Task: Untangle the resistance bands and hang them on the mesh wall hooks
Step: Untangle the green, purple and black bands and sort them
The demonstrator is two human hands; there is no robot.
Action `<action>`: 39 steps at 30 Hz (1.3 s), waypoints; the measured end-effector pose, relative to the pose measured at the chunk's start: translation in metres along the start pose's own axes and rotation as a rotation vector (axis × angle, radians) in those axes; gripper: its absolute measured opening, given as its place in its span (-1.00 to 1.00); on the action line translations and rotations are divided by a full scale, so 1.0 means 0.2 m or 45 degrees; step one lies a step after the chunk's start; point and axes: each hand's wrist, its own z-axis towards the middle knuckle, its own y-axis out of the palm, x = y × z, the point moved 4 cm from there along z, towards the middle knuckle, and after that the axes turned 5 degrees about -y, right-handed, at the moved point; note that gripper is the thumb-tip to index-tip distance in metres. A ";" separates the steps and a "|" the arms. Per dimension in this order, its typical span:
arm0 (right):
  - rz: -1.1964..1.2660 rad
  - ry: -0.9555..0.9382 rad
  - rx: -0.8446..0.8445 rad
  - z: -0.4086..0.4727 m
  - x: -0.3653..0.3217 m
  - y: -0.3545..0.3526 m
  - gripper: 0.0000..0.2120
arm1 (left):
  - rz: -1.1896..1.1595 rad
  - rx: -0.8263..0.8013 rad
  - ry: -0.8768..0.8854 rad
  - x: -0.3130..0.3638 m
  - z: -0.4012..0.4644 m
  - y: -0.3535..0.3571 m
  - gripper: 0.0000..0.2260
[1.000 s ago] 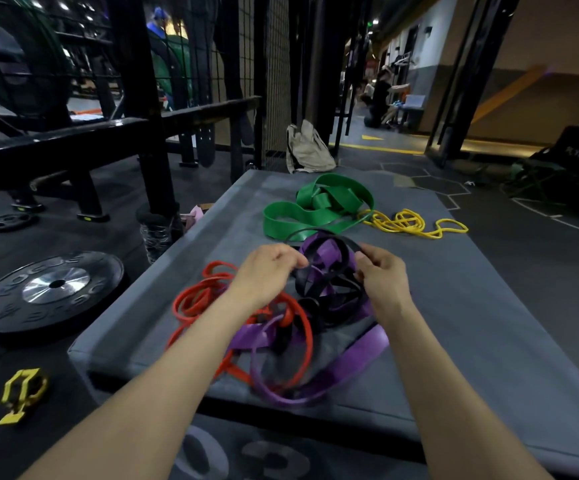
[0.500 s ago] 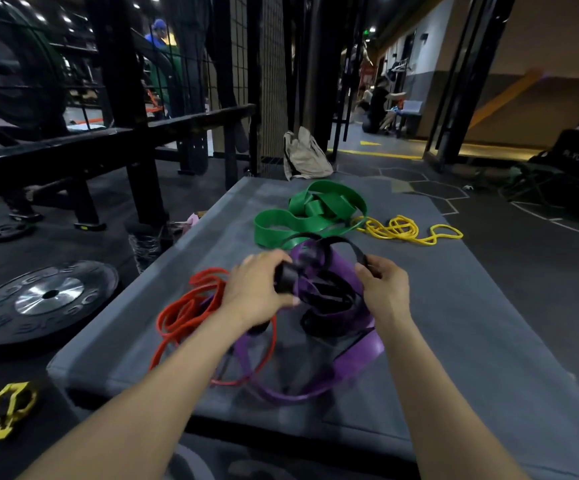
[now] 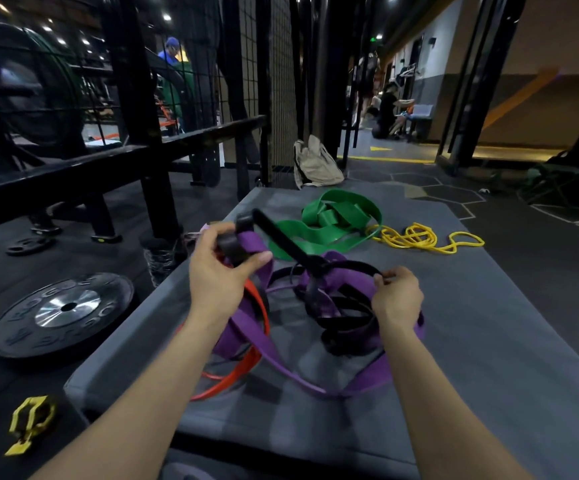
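A tangle of bands lies on the grey mat (image 3: pixel 489 341): a purple band (image 3: pixel 274 355), a black band (image 3: pixel 291 244) and a red band (image 3: pixel 243 372) wound together. My left hand (image 3: pixel 219 271) grips a folded end of the black band along with a stretch of purple, lifted above the mat at the left. My right hand (image 3: pixel 397 299) pinches another loop of the black band at the right of the knot. The black strap runs taut between the two hands. Farther back lie a green band (image 3: pixel 333 220) and a yellow band (image 3: pixel 423 237), apart from the tangle.
A black mesh wall (image 3: pixel 281 81) and rack posts stand behind the mat at the left. A weight plate (image 3: pixel 63 313) and a yellow clip (image 3: pixel 28 424) lie on the floor at the left. A beige bag (image 3: pixel 315 164) leans beyond the mat. People sit far back.
My left hand has risen and drawn the black band's end up and to the left, stretching it out of the knot. My right hand has shifted slightly right, keeping its hold.
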 end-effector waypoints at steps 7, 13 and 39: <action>-0.179 -0.109 -0.063 -0.01 -0.01 0.07 -0.81 | -0.170 0.111 -0.171 -0.04 0.03 -0.08 -0.63; -0.192 -0.758 -0.496 -0.16 -0.26 0.19 -0.49 | 0.144 -0.540 -0.185 -0.10 -0.07 0.08 -0.53; -0.468 -0.799 -1.196 -0.42 -0.27 0.28 -0.70 | -0.035 -0.693 -0.925 -0.17 -0.11 -0.13 -0.64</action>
